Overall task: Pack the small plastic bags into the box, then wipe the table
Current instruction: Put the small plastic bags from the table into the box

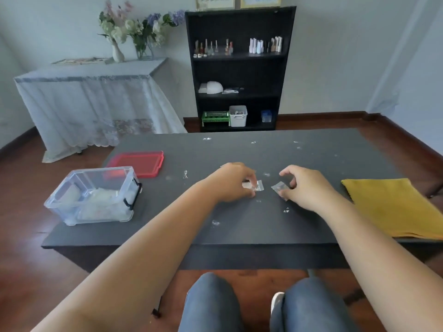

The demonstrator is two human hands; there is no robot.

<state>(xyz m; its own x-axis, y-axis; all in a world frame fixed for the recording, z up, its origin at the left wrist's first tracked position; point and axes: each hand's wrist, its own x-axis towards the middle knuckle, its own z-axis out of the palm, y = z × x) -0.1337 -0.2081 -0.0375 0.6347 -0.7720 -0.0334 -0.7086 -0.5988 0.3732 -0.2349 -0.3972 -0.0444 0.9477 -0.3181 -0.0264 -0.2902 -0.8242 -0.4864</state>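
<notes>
Two hands are working at the centre of the frame, low over the dark desk (239, 231). The left hand (233, 182) is curling its fingers and thumb around a small plastic bag (257, 185), pinching its left end while the rest is lying flat on the desk. The right hand (304, 185) is pinching a second small bag (279, 187) between thumb and fingertips, the bag tilting slightly off the surface. The two bags are sitting just beside each other, apart by a narrow gap.

Several more small bags are lying scattered across the desk, among them one (215, 222) below the hands and one (206, 138) near the far edge. A folded yellow cloth (393, 207) is resting at the right of the frame. At the left, a clear plastic box (93, 196) is standing open, already holding a heap of bags, with its red lid (141, 162) lying flat just behind it.
</notes>
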